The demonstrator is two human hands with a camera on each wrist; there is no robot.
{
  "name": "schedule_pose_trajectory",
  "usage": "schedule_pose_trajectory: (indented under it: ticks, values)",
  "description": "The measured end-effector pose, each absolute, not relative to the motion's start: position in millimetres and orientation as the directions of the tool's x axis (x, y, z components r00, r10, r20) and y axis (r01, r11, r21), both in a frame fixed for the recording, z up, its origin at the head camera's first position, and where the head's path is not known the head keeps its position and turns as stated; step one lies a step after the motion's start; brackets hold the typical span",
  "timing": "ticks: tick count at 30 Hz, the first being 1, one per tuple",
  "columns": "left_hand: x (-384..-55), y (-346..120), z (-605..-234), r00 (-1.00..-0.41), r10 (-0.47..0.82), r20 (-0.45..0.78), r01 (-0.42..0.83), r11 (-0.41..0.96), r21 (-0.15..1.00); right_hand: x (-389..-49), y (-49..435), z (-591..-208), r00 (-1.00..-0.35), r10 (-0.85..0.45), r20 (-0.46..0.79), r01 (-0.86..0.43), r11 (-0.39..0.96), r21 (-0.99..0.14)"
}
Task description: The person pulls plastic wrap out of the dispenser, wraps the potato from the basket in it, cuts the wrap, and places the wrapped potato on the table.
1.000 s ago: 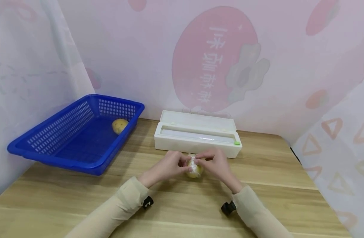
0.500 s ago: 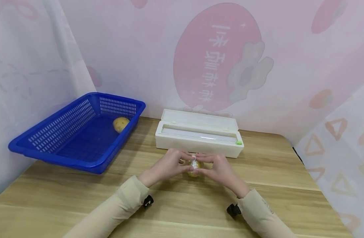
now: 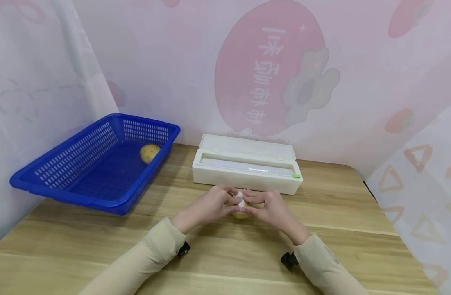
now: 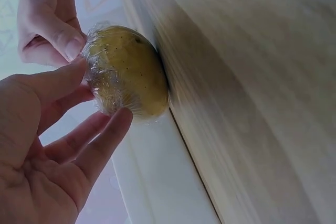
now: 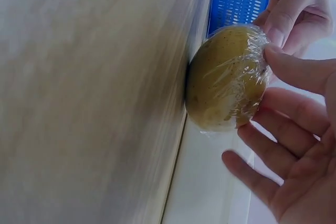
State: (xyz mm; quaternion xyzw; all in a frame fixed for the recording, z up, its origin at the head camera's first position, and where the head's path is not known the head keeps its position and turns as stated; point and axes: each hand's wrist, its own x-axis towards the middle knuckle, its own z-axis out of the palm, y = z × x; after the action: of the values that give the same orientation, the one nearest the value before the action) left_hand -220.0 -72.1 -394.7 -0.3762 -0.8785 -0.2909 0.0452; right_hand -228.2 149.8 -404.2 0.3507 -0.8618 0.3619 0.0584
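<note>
A potato (image 3: 241, 215) in clear cling film (image 4: 102, 77) rests on the wooden table between both hands. Its film is bunched and wrinkled over the top. On one side my left hand (image 3: 209, 205) holds the wrapped potato, thumb at the gathered film and fingertips along the flank. From the other side my right hand (image 3: 275, 209) grips it, thumb pressed to the film and fingers against the side, the little finger standing off in the right wrist view. Bare yellow skin with dark specks shows through the film on the wrapped potato (image 5: 218, 82).
Just behind the hands stands a white cling film box (image 3: 243, 180), lid raised, with a roll inside and a green slider at its right end. To the left, a blue plastic basket (image 3: 89, 203) holds one unwrapped potato (image 3: 149, 153). Printed curtains enclose the wooden table (image 3: 225, 262).
The hands stay at the wrapped potato while their fingers shift over its top. My right hand's fingers have spread and re-placed along the film. The head view has tilted slightly.
</note>
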Motion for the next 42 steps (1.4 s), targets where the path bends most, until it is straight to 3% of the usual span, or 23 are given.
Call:
schedule_pose_trajectory:
  ticks: [4,12,19,26,32,37,42]
  values:
    - [-219.0,-74.6,-395.4,-0.702,0.66,0.267,0.693,0.549,0.467,-226.9,147.8,-403.3,-0.815,-0.504,0.285,-0.554,0.536,-0.637]
    - [-223.9,-76.5,-398.5,-0.69,0.67,0.272,0.702,0.53,0.476,-224.8,145.0,-401.0,-0.891,-0.41,0.196,-0.412,0.546,-0.73]
    - [-226.7,-72.7,-397.6,-0.693,0.642,0.329,0.705,0.505,0.499,-224.6,137.7,-402.7,-0.902,-0.324,0.286,-0.427,0.566,-0.705]
    - [-226.3,-73.3,-399.4,-0.717,0.618,0.323,0.677,0.507,0.533,-226.0,130.6,-404.5,-0.866,-0.312,0.391,-0.499,0.577,-0.646]
    - [-228.4,-78.2,-401.1,-0.75,0.598,0.284,0.615,0.47,0.633,-231.8,137.4,-400.3,-0.837,-0.436,0.331,-0.541,0.564,-0.624]
    - [-230.3,-83.6,-398.2,-0.758,0.605,0.246,0.59,0.474,0.653,-235.8,151.2,-391.9,-0.722,-0.643,0.254,-0.652,0.51,-0.562]
    - [-233.1,-86.6,-396.0,-0.768,0.598,0.23,0.58,0.497,0.645,-238.0,155.6,-391.7,-0.625,-0.742,0.241,-0.741,0.466,-0.484]
